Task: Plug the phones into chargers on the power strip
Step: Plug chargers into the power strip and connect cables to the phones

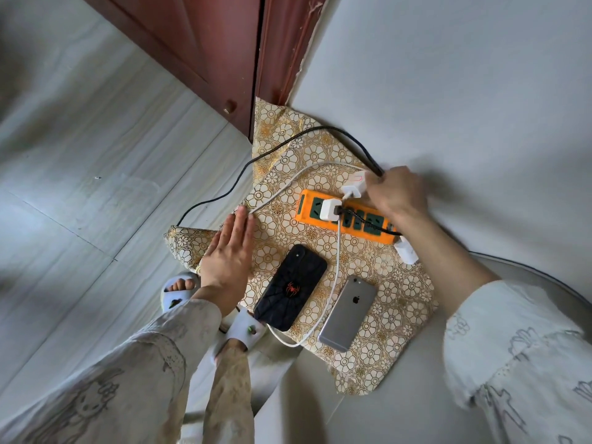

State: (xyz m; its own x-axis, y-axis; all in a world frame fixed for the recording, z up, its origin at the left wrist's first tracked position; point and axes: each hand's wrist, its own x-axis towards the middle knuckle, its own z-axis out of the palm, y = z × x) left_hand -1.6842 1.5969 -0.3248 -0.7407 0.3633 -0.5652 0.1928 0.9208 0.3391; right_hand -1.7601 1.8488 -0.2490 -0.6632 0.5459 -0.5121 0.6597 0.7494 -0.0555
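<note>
An orange power strip (310, 206) with green sockets lies on a flower-patterned cloth (378, 312). One white charger (330, 210) sits plugged into it. My right hand (395, 193) is shut on a second white charger (354, 185) just above the strip, with a black braided cable (349, 136) at its fingers. A black phone with a red spider (291, 287) and a silver phone (348, 312) lie face down side by side. A white cable (334, 274) runs between them. My left hand (229, 251) rests flat on the cloth's left edge.
A white plug (407, 249) lies at the strip's right end. A red-brown wooden door (205, 49) stands behind the cloth. The grey tiled floor (89, 174) is to the left, and my slippered feet (179, 291) are below the cloth.
</note>
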